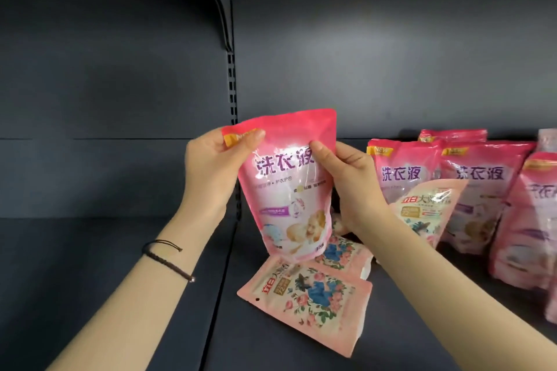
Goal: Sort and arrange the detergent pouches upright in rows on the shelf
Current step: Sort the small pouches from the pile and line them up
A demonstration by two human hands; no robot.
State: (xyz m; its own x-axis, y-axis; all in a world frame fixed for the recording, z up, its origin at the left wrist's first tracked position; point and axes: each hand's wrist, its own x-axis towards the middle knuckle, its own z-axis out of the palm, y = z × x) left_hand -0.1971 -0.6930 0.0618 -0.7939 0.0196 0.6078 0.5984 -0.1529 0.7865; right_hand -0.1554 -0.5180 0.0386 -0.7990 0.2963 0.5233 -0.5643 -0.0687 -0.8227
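Note:
Both hands hold one bright pink detergent pouch point(289, 190) upright above the dark shelf point(114, 295). My left hand point(211, 172) pinches its top left corner; my right hand point(349, 187) grips its right edge, thumb on the front. Under it lie two pale pink floral pouches point(307, 301) flat on the shelf, one partly hidden. To the right, several bright pink pouches point(479, 190) stand upright in rows, and another pale floral pouch point(428, 214) leans against them.
A slotted shelf upright point(232, 84) and a bracket point(220, 3) run down the back panel behind the held pouch. The shelf deck to the left of the seam is bare dark metal. A dark cord bracelet point(165, 259) circles the left wrist.

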